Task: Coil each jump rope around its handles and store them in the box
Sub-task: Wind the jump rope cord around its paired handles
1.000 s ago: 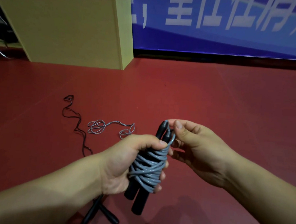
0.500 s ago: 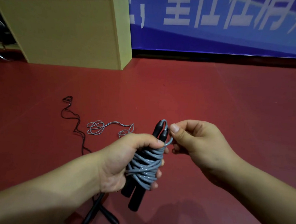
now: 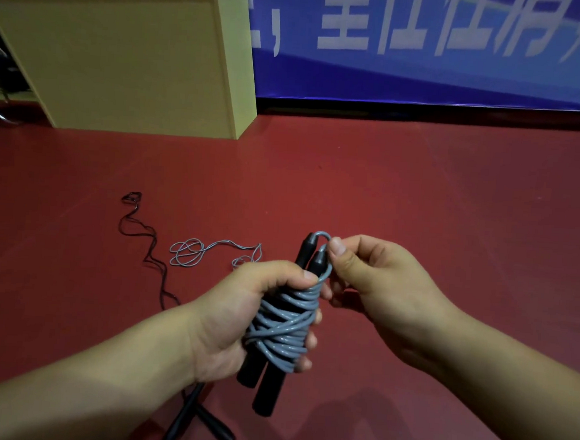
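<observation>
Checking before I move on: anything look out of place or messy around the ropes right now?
Yes. A black jump rope trails uncoiled across the red floor, and a thin grey cord lies tangled beside it. The grey rope bundle in the left hand is wound unevenly, its end loop pinched by the right hand.

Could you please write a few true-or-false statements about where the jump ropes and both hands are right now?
1. The left hand grips the grey rope coiled around two black handles. True.
2. The right hand rests flat on the red floor. False: it pinches the grey loop by the handle tips.
3. A thin black rope lies loose on the red floor. True.
4. The coiled bundle sits inside the yellow-green box. False: it is held above the floor.
</observation>
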`<state>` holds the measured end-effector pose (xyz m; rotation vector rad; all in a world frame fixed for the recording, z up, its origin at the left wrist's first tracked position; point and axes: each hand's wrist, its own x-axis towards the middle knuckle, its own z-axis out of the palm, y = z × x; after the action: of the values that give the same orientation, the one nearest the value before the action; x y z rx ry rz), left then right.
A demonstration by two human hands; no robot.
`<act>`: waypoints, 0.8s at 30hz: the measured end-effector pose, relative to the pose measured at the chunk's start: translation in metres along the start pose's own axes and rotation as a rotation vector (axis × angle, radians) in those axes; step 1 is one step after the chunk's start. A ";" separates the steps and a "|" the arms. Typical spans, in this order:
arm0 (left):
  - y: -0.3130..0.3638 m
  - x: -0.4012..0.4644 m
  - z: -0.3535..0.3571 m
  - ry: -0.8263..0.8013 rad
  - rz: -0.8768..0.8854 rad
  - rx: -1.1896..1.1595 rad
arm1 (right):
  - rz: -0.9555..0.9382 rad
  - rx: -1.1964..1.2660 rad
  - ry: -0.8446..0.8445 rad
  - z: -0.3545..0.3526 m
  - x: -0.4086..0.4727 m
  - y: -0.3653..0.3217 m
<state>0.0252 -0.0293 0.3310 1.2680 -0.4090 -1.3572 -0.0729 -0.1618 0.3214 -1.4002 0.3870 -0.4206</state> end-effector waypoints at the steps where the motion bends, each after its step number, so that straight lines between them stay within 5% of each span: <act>1: 0.000 0.001 0.000 0.011 0.007 0.002 | -0.019 -0.020 0.014 0.000 0.001 0.001; 19: -0.006 0.013 -0.007 0.283 0.416 0.508 | 0.012 -0.069 0.071 0.004 0.001 0.003; 24: -0.004 0.014 -0.009 0.300 0.405 0.532 | -0.003 -0.062 0.073 0.005 -0.001 -0.002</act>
<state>0.0343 -0.0368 0.3182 1.6824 -0.8004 -0.7177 -0.0711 -0.1577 0.3237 -1.4486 0.4610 -0.4659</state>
